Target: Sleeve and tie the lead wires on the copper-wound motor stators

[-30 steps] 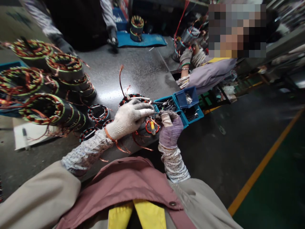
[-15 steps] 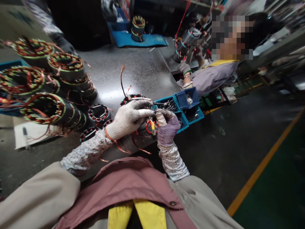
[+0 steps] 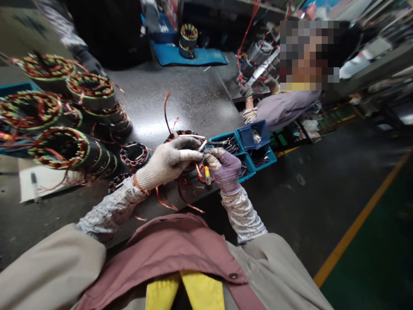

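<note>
My left hand, in a white knit glove, pinches a thin white sleeve between thumb and fingers. The fingertips of my right hand, in a purplish glove with wrapped fingers, are closed close beside the left ones; what they grip is too small to make out. Behind and under the left hand sits a wound stator, partly hidden, with a copper lead standing up from it. More copper leads hang towards me. A tool with red and yellow handles lies below the fingertips.
Blue bins with small dark parts stand right of my hands. Stacked large stators fill the left, with a smaller stator nearer. A marker lies on paper. A co-worker works at upper right; another person's gloved hand touches the stators.
Both hands have shifted slightly, the left a little to the left. The white sleeve now tilts up between the fingertips. The co-worker's arms have moved.
</note>
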The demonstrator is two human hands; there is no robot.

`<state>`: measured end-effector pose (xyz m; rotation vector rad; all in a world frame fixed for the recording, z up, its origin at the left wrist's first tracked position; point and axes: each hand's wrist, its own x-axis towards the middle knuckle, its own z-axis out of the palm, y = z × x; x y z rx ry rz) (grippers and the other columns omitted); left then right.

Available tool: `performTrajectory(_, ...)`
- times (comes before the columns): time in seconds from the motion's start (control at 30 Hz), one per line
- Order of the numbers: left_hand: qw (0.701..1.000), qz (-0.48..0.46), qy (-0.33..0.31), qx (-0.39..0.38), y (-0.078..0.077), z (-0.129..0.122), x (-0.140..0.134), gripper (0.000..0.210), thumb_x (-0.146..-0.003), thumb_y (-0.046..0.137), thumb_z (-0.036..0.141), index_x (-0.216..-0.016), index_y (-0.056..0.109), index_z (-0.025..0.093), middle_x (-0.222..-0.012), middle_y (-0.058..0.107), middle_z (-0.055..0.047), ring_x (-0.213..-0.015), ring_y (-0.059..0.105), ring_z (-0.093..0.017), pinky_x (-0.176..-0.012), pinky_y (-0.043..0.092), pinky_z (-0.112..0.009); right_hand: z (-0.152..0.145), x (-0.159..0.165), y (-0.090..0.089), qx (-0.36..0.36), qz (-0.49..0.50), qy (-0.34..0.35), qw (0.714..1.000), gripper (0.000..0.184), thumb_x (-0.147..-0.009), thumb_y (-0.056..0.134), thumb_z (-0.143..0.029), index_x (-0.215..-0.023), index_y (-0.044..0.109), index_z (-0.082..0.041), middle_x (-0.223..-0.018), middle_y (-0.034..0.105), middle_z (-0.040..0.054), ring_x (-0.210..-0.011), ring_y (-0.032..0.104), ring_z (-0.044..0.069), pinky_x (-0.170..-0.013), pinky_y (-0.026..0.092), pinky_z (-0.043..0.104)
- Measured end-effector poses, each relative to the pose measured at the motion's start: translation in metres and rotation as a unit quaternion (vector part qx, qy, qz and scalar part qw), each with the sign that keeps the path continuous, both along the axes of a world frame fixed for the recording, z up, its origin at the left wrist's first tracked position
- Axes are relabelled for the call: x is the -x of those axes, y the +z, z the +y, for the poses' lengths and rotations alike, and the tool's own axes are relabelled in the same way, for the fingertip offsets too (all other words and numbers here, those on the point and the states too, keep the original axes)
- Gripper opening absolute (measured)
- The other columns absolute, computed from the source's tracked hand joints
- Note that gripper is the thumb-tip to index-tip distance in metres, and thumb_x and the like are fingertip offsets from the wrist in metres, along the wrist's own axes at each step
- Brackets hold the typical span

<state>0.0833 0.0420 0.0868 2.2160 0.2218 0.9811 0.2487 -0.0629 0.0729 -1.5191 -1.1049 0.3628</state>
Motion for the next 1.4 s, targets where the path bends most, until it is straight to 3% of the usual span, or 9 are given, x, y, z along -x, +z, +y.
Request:
performTrajectory(0.17,0.988,-0.035,0.146,0.045,0.000,-0.003,0.006,0.024,-0.093,0.052,0.016,-0.100,0.075,0.023,-0.111,0.070,-0.007,-0.101,0.067,-0.017,-0.088,0.057,-0.029,-0.003,-0.008,0.017,0.040,-0.034,0.075,0.996,0.012,-0.081,0.070,-0.033,-0.081,0.077,-0.023,-0.079,0.075,0.0002,-0.073,0.069,0.016,-0.070,0.057,0.030)
performTrajectory(0.23,0.985,-0.026,0.169,0.035,-0.002,-0.002,0.007,0.023,-0.092,0.054,0.016,-0.100,0.075,0.022,-0.109,0.071,-0.006,-0.099,0.068,-0.016,-0.088,0.057,-0.029,-0.001,-0.008,0.021,0.063,-0.028,0.090,0.994,0.012,-0.078,0.072,-0.032,-0.077,0.077,-0.021,-0.074,0.075,-0.0002,-0.068,0.068,0.015,-0.067,0.056,0.029)
performTrajectory(0.33,0.987,-0.002,0.161,0.018,-0.005,0.001,0.007,0.023,-0.091,0.056,0.017,-0.100,0.075,0.022,-0.109,0.071,-0.006,-0.098,0.068,-0.016,-0.087,0.057,-0.028,-0.001,-0.006,0.019,0.083,-0.006,0.083,0.993,0.015,-0.076,0.073,-0.034,-0.077,0.076,-0.019,-0.071,0.074,-0.0004,-0.065,0.067,0.015,-0.063,0.055,0.028)
performTrajectory(0.57,0.987,0.016,0.162,-0.014,-0.011,0.002,0.005,0.025,-0.090,0.053,0.015,-0.101,0.075,0.022,-0.111,0.071,-0.006,-0.099,0.068,-0.016,-0.085,0.057,-0.028,-0.008,0.005,0.000,0.005,-0.012,-0.026,1.000,0.015,-0.081,0.069,-0.038,-0.081,0.076,-0.025,-0.079,0.075,0.0008,-0.069,0.069,0.018,-0.068,0.059,0.033)
performTrajectory(0.77,0.986,0.022,0.160,-0.032,-0.011,0.002,0.005,0.026,-0.089,0.054,0.014,-0.101,0.075,0.023,-0.112,0.071,-0.005,-0.100,0.068,-0.016,-0.087,0.056,-0.027,-0.005,0.007,-0.001,-0.024,-0.055,-0.024,0.998,0.009,-0.080,0.072,-0.034,-0.082,0.075,-0.027,-0.084,0.077,0.0003,-0.080,0.072,0.019,-0.080,0.060,0.034)
performTrajectory(0.97,0.984,0.031,0.172,-0.035,-0.011,0.002,0.005,0.027,-0.089,0.053,0.014,-0.101,0.075,0.024,-0.113,0.072,-0.004,-0.101,0.069,-0.016,-0.087,0.056,-0.027,-0.007,0.005,-0.017,-0.027,0.010,-0.010,1.000,0.019,-0.081,0.074,-0.032,-0.099,0.075,-0.026,-0.094,0.077,0.0015,-0.085,0.073,0.019,-0.082,0.061,0.036)
performTrajectory(1.4,0.984,0.019,0.172,-0.051,-0.014,0.003,0.004,0.025,-0.089,0.055,0.014,-0.101,0.075,0.023,-0.112,0.072,-0.005,-0.101,0.069,-0.017,-0.086,0.056,-0.027,-0.012,0.009,-0.023,0.043,-0.029,-0.042,0.998,0.017,-0.085,0.070,-0.037,-0.092,0.074,-0.022,-0.089,0.076,0.0048,-0.082,0.073,0.021,-0.078,0.062,0.034)
